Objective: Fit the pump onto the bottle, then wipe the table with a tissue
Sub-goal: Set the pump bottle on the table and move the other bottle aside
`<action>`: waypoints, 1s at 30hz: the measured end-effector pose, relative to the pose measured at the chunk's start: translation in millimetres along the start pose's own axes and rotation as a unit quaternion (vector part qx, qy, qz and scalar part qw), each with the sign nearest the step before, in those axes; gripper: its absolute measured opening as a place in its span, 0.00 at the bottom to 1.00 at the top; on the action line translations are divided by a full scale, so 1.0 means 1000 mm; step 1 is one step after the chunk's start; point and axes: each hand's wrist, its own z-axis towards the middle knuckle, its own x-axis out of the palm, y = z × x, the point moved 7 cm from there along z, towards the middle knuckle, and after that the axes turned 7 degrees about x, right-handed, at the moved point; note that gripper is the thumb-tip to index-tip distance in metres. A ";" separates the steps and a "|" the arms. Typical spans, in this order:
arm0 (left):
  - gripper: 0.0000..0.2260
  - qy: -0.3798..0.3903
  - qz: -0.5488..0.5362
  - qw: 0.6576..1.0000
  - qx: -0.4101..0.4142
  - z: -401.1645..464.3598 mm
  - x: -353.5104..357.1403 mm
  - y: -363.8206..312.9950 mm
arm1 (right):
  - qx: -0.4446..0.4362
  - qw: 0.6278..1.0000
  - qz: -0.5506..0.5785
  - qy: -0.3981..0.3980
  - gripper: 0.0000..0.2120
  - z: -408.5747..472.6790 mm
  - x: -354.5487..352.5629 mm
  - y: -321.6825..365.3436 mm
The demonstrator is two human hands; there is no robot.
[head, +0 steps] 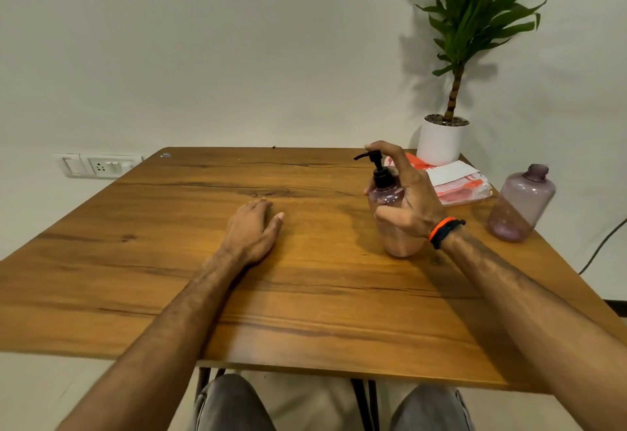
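A translucent pink bottle (397,244) stands upright on the wooden table (169,261), right of centre. A black pump (378,169) sits in its neck, nozzle pointing left. My right hand (412,199) curls around the bottle's shoulder from the right, with the index finger arched over the pump head and fingertips visible on the bottle's far left side. My left hand (252,230) lies flat, palm down, on the bare table to the left of the bottle, holding nothing. An orange and white tissue pack (458,181) lies behind the bottle.
A second, capless purple bottle (520,205) stands near the table's right edge. A potted plant in a white pot (441,142) sits at the far right corner. A wall socket (98,165) is at the left, and a dark cable (600,247) hangs off right.
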 end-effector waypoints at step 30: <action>0.25 0.023 0.048 0.998 -0.020 -0.027 -0.006 0.047 | -0.042 0.993 -0.109 0.023 0.33 0.003 0.005 0.016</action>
